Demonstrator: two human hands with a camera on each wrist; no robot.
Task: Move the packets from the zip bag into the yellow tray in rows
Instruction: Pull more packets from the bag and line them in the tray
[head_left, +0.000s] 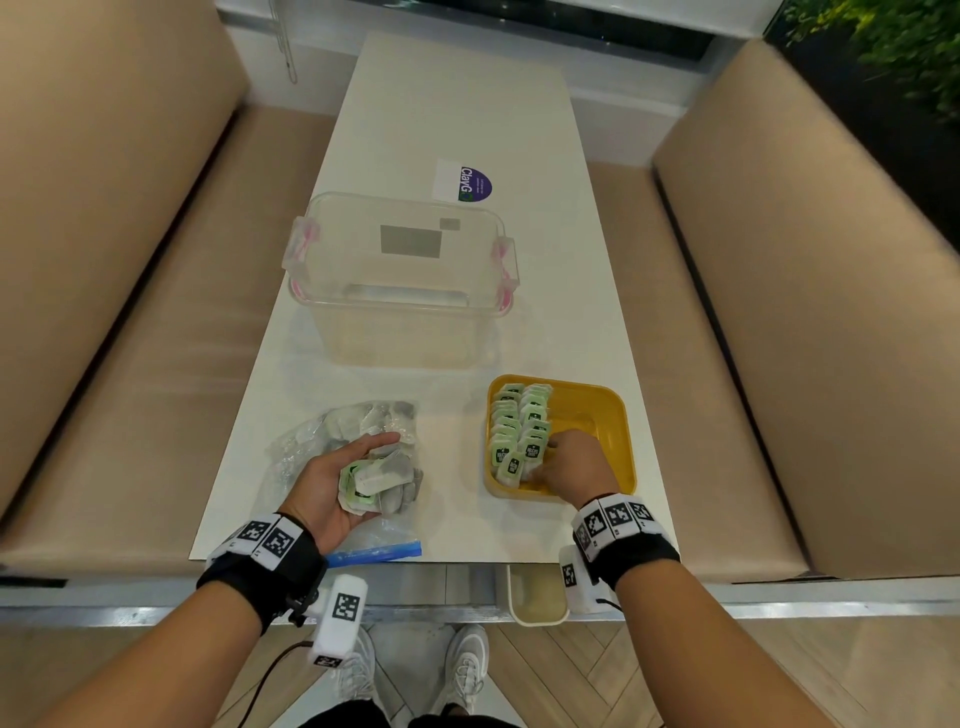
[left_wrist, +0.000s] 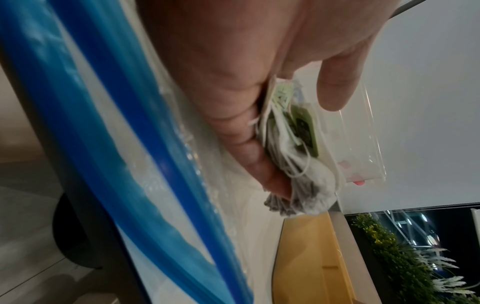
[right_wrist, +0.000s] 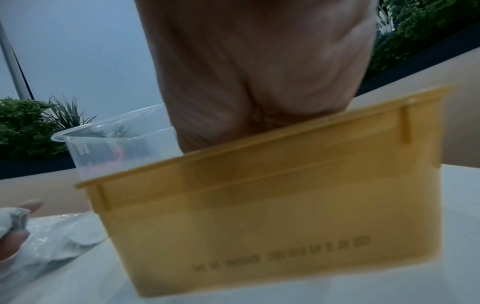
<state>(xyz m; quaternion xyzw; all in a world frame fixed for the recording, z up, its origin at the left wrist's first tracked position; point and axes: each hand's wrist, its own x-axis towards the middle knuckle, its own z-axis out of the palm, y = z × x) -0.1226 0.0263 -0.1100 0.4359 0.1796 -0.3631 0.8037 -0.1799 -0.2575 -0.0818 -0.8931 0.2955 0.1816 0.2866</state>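
Observation:
My left hand (head_left: 332, 483) hovers palm up over the zip bag (head_left: 311, 441) and holds a small stack of tea-bag packets (head_left: 374, 475); in the left wrist view the fingers (left_wrist: 246, 156) curl round this stack (left_wrist: 293, 144). More packets lie inside the clear bag with the blue zip strip (head_left: 374, 553). At the right stands the yellow tray (head_left: 608, 415), with two rows of green-labelled packets (head_left: 519, 421) along its left side. My right hand (head_left: 571, 467) reaches into the tray, its fingers curled down and pinching a packet (head_left: 527, 470) at the near end of the second row.
A clear lidded plastic box (head_left: 400, 280) stands behind the bag and tray on the white table (head_left: 467, 104). A purple sticker (head_left: 462, 182) lies farther back. Beige benches run along both sides. The tray's right half (head_left: 597, 410) holds no packets.

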